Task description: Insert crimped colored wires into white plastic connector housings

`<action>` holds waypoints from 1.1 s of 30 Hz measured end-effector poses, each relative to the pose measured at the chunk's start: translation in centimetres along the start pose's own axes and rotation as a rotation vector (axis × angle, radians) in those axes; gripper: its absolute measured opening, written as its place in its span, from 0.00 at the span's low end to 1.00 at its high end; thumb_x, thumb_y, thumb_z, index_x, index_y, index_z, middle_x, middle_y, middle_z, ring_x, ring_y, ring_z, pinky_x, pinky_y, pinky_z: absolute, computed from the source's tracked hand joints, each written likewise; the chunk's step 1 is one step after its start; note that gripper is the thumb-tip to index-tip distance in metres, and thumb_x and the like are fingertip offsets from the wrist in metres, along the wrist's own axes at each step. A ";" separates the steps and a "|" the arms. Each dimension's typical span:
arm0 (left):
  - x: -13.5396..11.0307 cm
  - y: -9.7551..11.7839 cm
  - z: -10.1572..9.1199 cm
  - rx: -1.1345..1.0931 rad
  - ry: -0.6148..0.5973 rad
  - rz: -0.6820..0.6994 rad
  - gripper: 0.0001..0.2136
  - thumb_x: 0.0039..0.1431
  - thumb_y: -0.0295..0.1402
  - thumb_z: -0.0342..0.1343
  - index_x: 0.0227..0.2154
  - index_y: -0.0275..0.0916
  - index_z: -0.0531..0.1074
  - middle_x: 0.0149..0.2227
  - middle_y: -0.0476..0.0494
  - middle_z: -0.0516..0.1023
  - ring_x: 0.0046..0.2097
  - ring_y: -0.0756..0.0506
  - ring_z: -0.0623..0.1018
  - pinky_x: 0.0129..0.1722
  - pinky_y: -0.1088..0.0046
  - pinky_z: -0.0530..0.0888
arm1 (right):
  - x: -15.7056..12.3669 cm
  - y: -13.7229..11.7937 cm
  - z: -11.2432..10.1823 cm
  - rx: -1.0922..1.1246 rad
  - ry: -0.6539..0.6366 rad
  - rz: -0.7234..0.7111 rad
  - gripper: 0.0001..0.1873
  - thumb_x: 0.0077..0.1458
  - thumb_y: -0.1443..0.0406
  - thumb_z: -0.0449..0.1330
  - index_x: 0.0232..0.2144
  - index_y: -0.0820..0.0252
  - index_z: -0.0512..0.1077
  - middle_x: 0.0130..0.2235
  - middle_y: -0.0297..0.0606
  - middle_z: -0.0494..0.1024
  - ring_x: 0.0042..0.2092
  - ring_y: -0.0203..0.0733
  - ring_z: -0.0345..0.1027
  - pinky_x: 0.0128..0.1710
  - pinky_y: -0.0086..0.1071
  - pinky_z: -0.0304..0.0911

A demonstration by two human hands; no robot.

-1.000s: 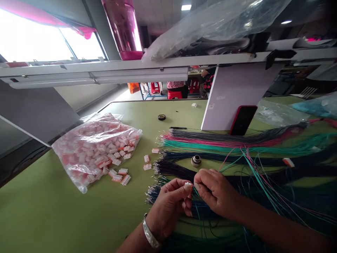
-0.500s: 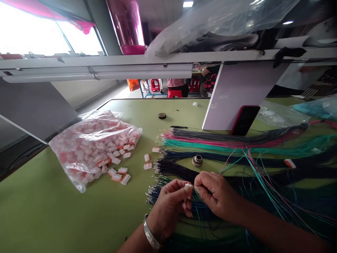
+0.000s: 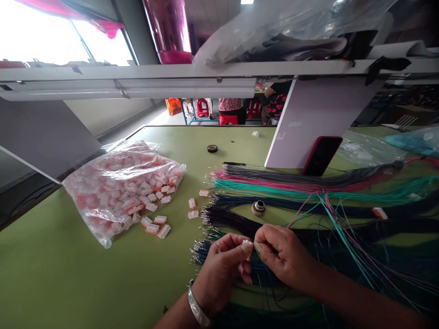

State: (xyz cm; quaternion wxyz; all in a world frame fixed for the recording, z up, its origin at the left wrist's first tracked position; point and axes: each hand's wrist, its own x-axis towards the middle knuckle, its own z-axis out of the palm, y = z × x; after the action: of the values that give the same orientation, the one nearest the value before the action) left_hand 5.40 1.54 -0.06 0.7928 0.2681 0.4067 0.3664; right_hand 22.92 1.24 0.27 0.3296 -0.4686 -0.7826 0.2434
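Two hands work at lower centre of the frame. The left hand grasps a white-and-orange plastic wire connector between thumb and fingertips. The right hand is closed in a pinch and appears to hold a thin green wire close beside the connector. The step in hand is judged to be fitting a wire end into the connector; the next move calls for aligning the tip with a cavity and pressing it home. The connector is small and partly hidden by the fingers, so seated wires cannot be confirmed. It is held above the wire bundles on the tabletop, right of a clear plastic bag of connectors.
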 end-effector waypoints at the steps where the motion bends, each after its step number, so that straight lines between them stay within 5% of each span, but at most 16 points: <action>1: 0.0 0.0 0.0 -0.037 -0.002 -0.007 0.11 0.48 0.34 0.67 0.29 0.34 0.73 0.21 0.51 0.70 0.20 0.54 0.67 0.18 0.79 0.69 | 0.0 -0.1 -0.1 0.019 0.001 0.019 0.10 0.59 0.68 0.53 0.25 0.58 0.60 0.25 0.29 0.66 0.26 0.33 0.58 0.27 0.28 0.53; 9: 0.6 0.8 -0.5 -0.164 -0.071 0.031 0.08 0.54 0.31 0.63 0.35 0.34 0.74 0.25 0.51 0.68 0.24 0.55 0.68 0.21 0.80 0.71 | 2.6 -0.1 -2.4 -0.014 -0.007 -0.008 0.08 0.61 0.62 0.55 0.31 0.58 0.70 0.28 0.32 0.74 0.30 0.34 0.66 0.30 0.27 0.59; 12: 0.9 1.3 -1.0 -0.159 -0.068 0.044 0.07 0.55 0.31 0.63 0.35 0.34 0.74 0.26 0.51 0.68 0.25 0.55 0.68 0.22 0.80 0.70 | 6.0 2.4 -4.5 -0.282 -0.003 0.136 0.11 0.62 0.58 0.55 0.41 0.54 0.73 0.36 0.32 0.80 0.36 0.36 0.72 0.32 0.26 0.63; 15: 1.1 1.5 -1.5 -0.156 -0.050 0.044 0.07 0.55 0.31 0.63 0.35 0.35 0.73 0.26 0.51 0.68 0.25 0.55 0.67 0.22 0.80 0.70 | 10.1 6.3 -6.4 -0.456 0.037 0.256 0.11 0.63 0.61 0.54 0.36 0.58 0.75 0.34 0.35 0.80 0.36 0.40 0.73 0.37 0.31 0.64; 20: 1.4 1.5 -1.8 -0.136 -0.047 0.055 0.07 0.55 0.32 0.63 0.35 0.35 0.73 0.27 0.51 0.68 0.25 0.55 0.67 0.22 0.80 0.70 | 14.8 11.6 -6.3 -0.641 -0.046 0.372 0.12 0.63 0.61 0.58 0.46 0.61 0.72 0.47 0.41 0.75 0.45 0.43 0.71 0.46 0.42 0.69; 29: 1.3 1.4 -2.1 -0.129 -0.036 0.036 0.10 0.53 0.35 0.65 0.35 0.35 0.73 0.26 0.50 0.68 0.24 0.55 0.67 0.21 0.80 0.68 | 14.7 13.4 -5.3 -0.664 -0.007 0.302 0.14 0.64 0.61 0.58 0.49 0.62 0.70 0.49 0.42 0.74 0.46 0.43 0.71 0.45 0.43 0.70; 33: 1.4 1.4 -2.0 -0.135 -0.046 0.046 0.10 0.54 0.34 0.64 0.35 0.35 0.73 0.27 0.51 0.68 0.24 0.55 0.67 0.21 0.80 0.68 | 13.9 12.5 -6.4 -0.556 0.069 0.193 0.11 0.64 0.61 0.56 0.42 0.64 0.72 0.35 0.36 0.76 0.34 0.37 0.71 0.37 0.34 0.68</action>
State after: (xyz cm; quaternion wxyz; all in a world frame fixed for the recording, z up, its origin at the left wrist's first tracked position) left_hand 3.74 3.70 -0.77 0.8095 0.2320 0.3563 0.4048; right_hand 30.08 19.60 -0.09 0.1901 -0.6212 -0.7595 0.0337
